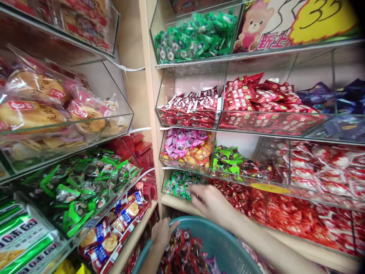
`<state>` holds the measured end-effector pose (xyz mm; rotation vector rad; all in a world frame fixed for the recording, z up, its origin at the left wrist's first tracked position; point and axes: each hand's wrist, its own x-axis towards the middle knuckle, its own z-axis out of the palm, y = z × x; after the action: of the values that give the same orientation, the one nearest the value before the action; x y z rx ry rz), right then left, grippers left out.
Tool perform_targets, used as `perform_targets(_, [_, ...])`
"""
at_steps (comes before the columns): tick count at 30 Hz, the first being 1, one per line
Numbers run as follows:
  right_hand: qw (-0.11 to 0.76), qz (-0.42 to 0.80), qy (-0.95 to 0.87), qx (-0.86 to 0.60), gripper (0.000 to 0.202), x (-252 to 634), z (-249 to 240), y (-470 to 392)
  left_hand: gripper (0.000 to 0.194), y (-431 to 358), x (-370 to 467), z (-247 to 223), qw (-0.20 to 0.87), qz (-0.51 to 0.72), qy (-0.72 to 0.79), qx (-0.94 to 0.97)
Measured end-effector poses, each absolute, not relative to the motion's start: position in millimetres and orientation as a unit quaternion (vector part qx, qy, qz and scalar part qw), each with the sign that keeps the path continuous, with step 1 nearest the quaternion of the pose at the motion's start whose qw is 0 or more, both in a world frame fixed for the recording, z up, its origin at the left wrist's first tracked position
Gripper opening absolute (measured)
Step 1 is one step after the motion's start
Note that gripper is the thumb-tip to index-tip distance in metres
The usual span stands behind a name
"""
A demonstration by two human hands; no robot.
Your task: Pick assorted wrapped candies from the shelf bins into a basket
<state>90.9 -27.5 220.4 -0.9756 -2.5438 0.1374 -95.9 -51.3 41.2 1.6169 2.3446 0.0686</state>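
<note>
My left hand [161,233] grips the left part of the rim of a teal plastic basket [222,232], thumb over the inner side. Inside the basket lies a heap of wrapped candies [185,251], mostly dark red with a few purple. Beyond the basket, my right hand [209,199] reaches over to the lowest bin on the right-hand shelf, blurred by motion. Its fingers are curled together, and I cannot make out what is in them. Just behind those fingers are small green-wrapped candies [181,182] in that bin; red-wrapped candies [230,194] lie to the right.
Clear-fronted bins rise in tiers. On the left are bagged pastries [34,114], green-wrapped sweets [94,179] and blue-and-red biscuit packs [122,220]. On the right are red packets [256,99] and purple candies [185,140]. A wooden post [149,76] stands between the shelves.
</note>
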Motion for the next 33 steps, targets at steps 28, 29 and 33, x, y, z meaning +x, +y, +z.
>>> perform_targets(28, [0.248, -0.117, -0.794, -0.542, 0.027, 10.3, 302.8, 49.2, 0.055, -50.5, -104.8, 33.3, 0.134, 0.062, 0.792, 0.592])
perform_targets(29, [0.255, -0.112, -0.794, -0.54, 0.028, 13.1, 304.8, 46.2, 0.054, -50.6, -104.4, 34.2, 0.137, 0.057, 0.793, 0.59])
perform_targets(33, [0.319, -0.075, -0.813, -0.481, 0.036, 33.2, 302.5, 21.9, 0.053, -50.2, -102.2, 37.9, 0.143, 0.049, 0.795, 0.588])
